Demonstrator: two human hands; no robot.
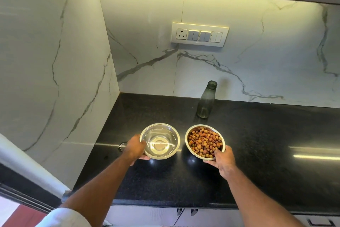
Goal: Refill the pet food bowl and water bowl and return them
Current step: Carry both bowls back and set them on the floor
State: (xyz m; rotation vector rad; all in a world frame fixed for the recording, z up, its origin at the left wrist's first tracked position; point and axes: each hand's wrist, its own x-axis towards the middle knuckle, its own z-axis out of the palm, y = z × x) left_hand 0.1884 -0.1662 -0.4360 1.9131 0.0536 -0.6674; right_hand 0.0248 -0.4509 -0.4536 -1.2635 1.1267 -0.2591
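Two steel bowls are over the black counter [257, 153]. The water bowl [161, 131] on the left holds clear water. My left hand [135, 147] grips its near left rim, thumb over the edge. The food bowl [189, 145] on the right is full of brown kibble [204, 141] and tilts slightly toward me. My right hand [223, 158] grips its near right rim from below. Whether the bowls rest on the counter or are lifted just above it is unclear.
An open, empty dark glass bottle [206, 99] stands behind the food bowl near the marble back wall. A small round object, perhaps a cap [122, 146], lies left of my left hand. A marble side wall closes the left end. A switch panel [199, 34] is on the wall.
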